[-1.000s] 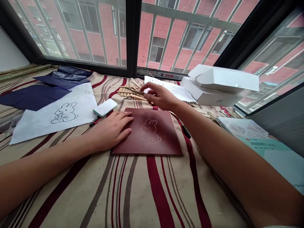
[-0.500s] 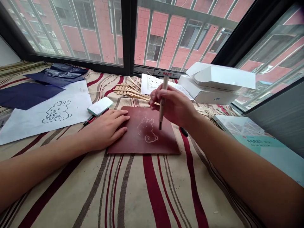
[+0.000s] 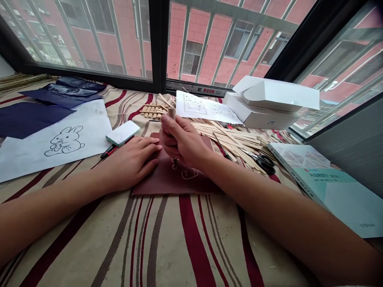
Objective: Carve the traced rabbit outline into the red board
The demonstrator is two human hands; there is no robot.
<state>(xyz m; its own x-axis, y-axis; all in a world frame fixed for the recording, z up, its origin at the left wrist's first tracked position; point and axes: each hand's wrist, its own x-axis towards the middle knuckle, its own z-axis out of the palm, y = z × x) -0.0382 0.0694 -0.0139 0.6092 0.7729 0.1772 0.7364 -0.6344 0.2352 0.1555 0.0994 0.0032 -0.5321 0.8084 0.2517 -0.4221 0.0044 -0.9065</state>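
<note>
A reddish-brown board lies flat on the striped cloth, with pale bunny outlines cut into its surface, partly hidden by my right hand. My right hand is closed in a fist around a carving tool with a light wooden handle, held upright. Its dark tip meets or nearly meets the board by the bunny's left side. Fingers stretched out, my left hand rests on the board's left edge and holds nothing. Left of it, a white sheet carries a black line drawing of the same bunny.
A white eraser-like block and a red-black pen lie beyond my left hand. Dark blue sheets are at far left. Thin wooden strips, scissors, a white box and a book occupy the right. Windows close off the back.
My right hand has moved left and turned, going from a loose pen-like hold to a fist around the carving tool over the bunny. My left hand stays on the board.
</note>
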